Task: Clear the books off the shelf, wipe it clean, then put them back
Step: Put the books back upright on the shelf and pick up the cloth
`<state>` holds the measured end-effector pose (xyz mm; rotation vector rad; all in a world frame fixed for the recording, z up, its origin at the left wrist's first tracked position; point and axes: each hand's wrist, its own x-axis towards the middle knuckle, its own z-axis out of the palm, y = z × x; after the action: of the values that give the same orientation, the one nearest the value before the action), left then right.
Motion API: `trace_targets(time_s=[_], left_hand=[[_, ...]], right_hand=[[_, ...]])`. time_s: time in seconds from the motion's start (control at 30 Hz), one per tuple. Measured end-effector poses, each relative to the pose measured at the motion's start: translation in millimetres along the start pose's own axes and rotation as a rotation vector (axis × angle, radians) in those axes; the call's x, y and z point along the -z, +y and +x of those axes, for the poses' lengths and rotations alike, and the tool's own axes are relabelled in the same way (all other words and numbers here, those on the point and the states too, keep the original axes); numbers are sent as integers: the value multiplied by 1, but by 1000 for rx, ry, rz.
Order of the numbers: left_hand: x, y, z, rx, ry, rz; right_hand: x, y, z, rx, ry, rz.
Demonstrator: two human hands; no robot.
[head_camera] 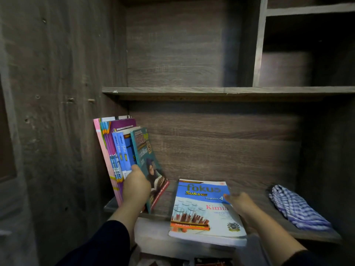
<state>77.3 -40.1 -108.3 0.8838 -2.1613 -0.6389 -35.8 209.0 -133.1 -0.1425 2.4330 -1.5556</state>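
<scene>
Dark wood-grain shelf [192, 203]: checked blue cloth [298, 207] set aside, likely wiped. Left hand [136, 186] holds leaning upright books [123, 154]; right hand [241, 203], fingers blurred, grip unclear, on flat blue Kimia book [203, 210]. Restocking almost done.

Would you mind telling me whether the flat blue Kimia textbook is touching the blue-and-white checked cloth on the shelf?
Apart. The head view shows bare wooden shelf between the blue Kimia textbook and the checked cloth.

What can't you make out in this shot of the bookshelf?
- Head view: the right hand on the Kimia book is motion-blurred, so its grip is unclear.
- The left hand covers the lower part of the upright books.
- The teal book title is blurred.
- The checked cloth has its folds smeared near the edge.
</scene>
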Motion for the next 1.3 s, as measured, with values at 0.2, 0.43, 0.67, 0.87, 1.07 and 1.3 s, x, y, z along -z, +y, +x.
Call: trace_targets(time_s=[0.2,0.43,0.67,0.87,1.07,1.3], left_hand=[[-2,-5,3,11,14,50],[-2,-12,-15,-415,41,541],[-34,-25,-14,-850,-314,1060],[-40,-31,-10,-639,-317,1148],[-55,-28,-13,-566,-311,1188],[-61,-29,-10,-625,-310,1216]], right_hand=[[1,-1,-2,-1,-1,-30],[-2,-2,-3,7,12,-56],[-1,0,1,7,5,-37],[2,1,2,8,-18,-38],[4,3,1,23,-24,-32],[6,4,2,21,-49,-32]])
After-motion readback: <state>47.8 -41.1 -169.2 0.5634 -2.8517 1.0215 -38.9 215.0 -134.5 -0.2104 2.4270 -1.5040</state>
